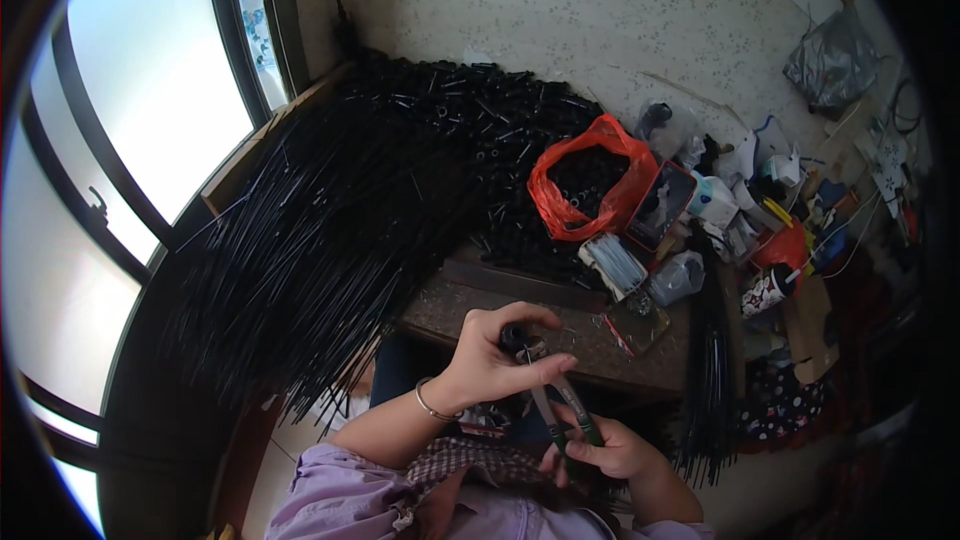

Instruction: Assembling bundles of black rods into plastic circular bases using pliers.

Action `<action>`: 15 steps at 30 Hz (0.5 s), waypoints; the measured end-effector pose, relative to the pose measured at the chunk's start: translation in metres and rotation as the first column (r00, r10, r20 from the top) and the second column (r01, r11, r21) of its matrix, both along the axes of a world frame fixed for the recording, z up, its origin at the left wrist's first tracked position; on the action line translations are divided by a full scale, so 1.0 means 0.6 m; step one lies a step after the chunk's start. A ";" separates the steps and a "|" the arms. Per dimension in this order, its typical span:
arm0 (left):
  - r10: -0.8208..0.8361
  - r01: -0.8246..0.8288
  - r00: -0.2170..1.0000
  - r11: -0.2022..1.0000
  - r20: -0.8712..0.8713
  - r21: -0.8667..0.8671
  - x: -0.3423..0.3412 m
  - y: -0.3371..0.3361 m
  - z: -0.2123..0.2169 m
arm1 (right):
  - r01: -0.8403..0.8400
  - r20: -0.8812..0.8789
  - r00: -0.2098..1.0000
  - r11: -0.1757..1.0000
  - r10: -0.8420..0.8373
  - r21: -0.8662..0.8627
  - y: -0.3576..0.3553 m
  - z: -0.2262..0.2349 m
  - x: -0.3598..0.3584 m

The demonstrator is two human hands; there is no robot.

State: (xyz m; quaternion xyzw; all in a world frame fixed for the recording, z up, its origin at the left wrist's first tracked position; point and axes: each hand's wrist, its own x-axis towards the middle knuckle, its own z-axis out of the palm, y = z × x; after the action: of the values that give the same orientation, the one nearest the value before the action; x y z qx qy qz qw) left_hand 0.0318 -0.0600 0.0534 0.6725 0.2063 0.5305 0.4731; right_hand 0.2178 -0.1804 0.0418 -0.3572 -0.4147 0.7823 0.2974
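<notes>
My left hand is closed around a short black tubular part, held above my lap near the front edge of the worktable. Green-handled pliers are in my right hand, its fingers wrapped about the handles. The plier jaws reach up to the black part, beside my left thumb. My fingers partly cover the spot where they meet, so I cannot tell whether the jaws grip it. A small red-and-white pen-like item lies on the wooden worktable, just beyond my hands.
Long thin black rods spread across the left, beside the window. A heap of short black parts fills the back. At right stand a red plastic bag, a box of pale sticks, a patterned cup and another rod bundle.
</notes>
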 end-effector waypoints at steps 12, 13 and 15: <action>0.122 -0.125 0.992 0.981 -0.025 -0.147 0.056 -0.010 -0.019 | 0.243 -0.087 0.966 0.970 -0.245 -0.028 -0.012 -0.090 -0.036; 0.071 -0.066 0.997 0.980 0.021 -0.185 0.050 -0.007 -0.027 | 0.313 0.045 0.947 0.945 -0.318 0.098 0.001 -0.087 -0.027; 0.015 0.010 0.994 0.973 0.109 -0.229 0.040 -0.001 -0.038 | 0.452 0.225 0.798 0.802 -0.559 0.392 0.047 -0.093 0.011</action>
State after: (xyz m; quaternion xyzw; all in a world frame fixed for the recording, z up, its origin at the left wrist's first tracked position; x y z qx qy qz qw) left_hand 0.0559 -0.0607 0.0303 0.5828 0.2405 0.5401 0.5574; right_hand 0.2243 -0.1522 -0.0142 -0.5285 -0.4667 0.5239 0.4779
